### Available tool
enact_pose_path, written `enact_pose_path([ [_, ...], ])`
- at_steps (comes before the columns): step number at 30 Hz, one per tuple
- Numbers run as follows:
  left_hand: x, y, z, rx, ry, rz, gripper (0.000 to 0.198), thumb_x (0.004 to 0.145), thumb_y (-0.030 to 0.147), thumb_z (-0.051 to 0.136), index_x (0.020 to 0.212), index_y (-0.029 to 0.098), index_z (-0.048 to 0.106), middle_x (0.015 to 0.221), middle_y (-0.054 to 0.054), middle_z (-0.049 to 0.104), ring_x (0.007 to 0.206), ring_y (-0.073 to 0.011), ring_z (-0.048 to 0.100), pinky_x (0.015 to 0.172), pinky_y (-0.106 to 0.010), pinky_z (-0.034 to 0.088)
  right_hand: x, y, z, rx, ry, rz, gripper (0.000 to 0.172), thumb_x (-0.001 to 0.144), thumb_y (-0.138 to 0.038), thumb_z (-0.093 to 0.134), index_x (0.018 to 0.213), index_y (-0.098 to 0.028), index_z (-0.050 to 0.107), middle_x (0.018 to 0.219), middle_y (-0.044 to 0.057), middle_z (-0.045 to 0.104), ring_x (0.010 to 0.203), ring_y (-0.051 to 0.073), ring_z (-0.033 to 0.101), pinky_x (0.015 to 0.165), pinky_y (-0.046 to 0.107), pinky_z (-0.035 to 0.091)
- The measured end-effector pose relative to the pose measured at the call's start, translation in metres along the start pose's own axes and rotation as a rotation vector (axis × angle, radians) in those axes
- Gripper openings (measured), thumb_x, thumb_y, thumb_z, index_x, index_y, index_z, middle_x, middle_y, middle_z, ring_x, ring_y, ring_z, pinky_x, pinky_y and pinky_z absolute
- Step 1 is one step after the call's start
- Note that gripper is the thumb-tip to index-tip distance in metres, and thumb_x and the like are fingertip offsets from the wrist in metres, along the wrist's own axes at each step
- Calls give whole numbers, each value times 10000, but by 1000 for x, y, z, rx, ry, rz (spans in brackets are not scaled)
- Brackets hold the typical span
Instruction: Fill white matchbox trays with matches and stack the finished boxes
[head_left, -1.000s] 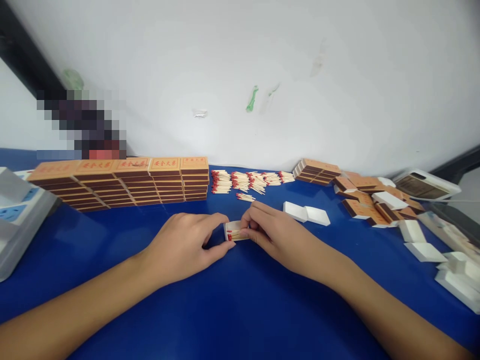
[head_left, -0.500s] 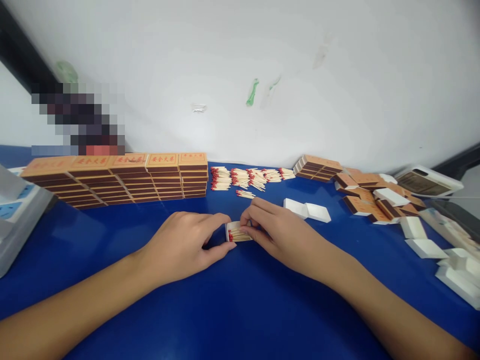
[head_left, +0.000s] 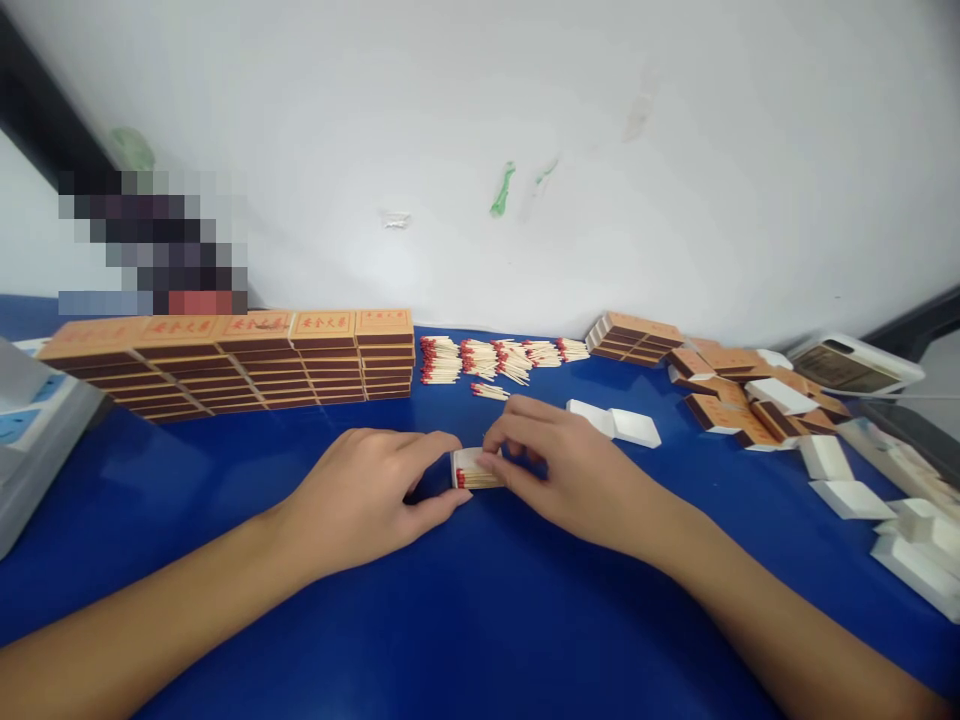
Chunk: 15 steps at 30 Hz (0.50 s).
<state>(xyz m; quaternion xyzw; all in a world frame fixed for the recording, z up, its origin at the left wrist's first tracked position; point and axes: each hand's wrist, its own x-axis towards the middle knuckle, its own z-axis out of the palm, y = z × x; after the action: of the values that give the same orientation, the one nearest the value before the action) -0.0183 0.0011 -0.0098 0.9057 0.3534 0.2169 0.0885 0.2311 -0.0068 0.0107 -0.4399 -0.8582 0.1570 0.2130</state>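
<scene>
A small white matchbox tray [head_left: 466,457] lies on the blue table in the middle, with red-tipped matches [head_left: 472,482] inside along its near side. My left hand [head_left: 375,490] grips the tray's left end between thumb and forefinger. Over the tray's right part, my right hand [head_left: 559,465] has thumb and fingertips pinched together on the matches; the fingers hide that end of the tray. Just behind, a few loose matches [head_left: 490,391] lie apart from several match piles [head_left: 480,357]. Two white trays [head_left: 635,427] sit beyond my right hand.
Stacked orange-brown matchboxes [head_left: 315,350] form a wall at the back left. A smaller stack [head_left: 637,335] leans near the white wall. Scattered box sleeves [head_left: 724,415] and white trays [head_left: 915,565] spread along the right, beside a phone [head_left: 855,362]. A grey-white container [head_left: 45,450] stands far left.
The matches in the tray now show mainly along its near side, with more of the tray's white floor visible. My right fingers have shifted slightly; my left hand keeps its grip.
</scene>
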Motion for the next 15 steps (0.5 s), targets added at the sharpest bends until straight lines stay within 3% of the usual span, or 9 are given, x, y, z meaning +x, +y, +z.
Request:
enact_pose_path([
  [5,0,0,1,12,-6,-30,245,974,407,711,1151,238,718,632,71,586,516,-121,546,530,-254,326,13,37,3,-76,194,126,31,995,-231,685,991,-206,703,885,22,619,757,166,559,699,311,436],
  [9,1,0,2,1,-18,-54,237,978,425,697,1137,251,721,616,76,572,509,-116,538,531,-253,319,23,54,10,-84,157,114,29,990,-203,672,973,-203,696,918,42,628,812,188,574,738,322,443],
  [15,1,-1,2,-5,-30,-74,247,971,436,698,1143,260,724,615,80,562,516,-113,533,533,-257,316,22,47,11,-52,89,197,118,1024,-192,618,906,-195,612,914,47,639,806,191,574,713,318,424],
])
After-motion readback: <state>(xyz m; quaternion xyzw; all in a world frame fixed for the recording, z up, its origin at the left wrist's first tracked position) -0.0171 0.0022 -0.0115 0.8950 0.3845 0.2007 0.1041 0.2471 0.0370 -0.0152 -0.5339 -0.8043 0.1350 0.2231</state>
